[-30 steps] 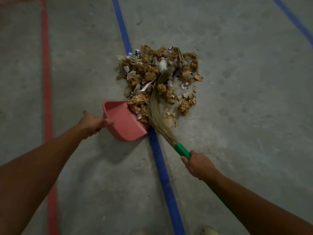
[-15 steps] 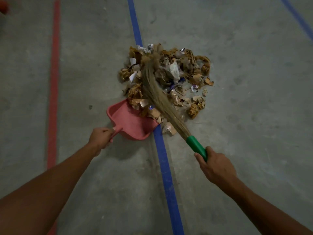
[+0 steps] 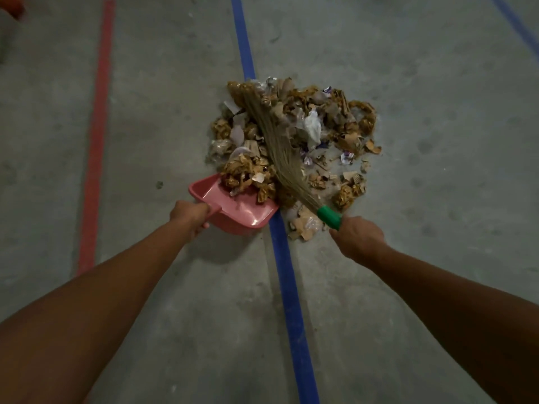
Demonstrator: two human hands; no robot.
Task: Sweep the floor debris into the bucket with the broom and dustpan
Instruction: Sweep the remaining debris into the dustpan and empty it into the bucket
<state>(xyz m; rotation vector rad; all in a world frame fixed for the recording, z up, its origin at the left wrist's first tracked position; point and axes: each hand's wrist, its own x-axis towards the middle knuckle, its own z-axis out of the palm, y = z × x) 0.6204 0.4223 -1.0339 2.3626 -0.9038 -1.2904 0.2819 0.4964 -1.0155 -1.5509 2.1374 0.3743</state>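
Observation:
A pile of brown crumpled paper, cardboard scraps and white bits, the debris (image 3: 326, 132), lies on the concrete floor across a blue line. My left hand (image 3: 189, 215) grips the handle of a pink dustpan (image 3: 242, 211), whose open mouth faces the pile's near left edge; some brown clumps sit at its lip. My right hand (image 3: 357, 239) is closed on the green handle of a straw broom (image 3: 277, 147). The broom's bristles lie slanting across the pile toward its far left side. No bucket is in view.
A blue floor line (image 3: 287, 272) runs from top centre to the bottom, passing under the pile. A red line (image 3: 96, 135) runs parallel at the left. An orange object (image 3: 10, 5) shows at the top left corner. Another blue line (image 3: 516, 27) crosses the top right.
The broom's bristles swung from the pile's middle to its left side. More brown clumps now lie at the dustpan's mouth. The dustpan tilted flatter toward the pile.

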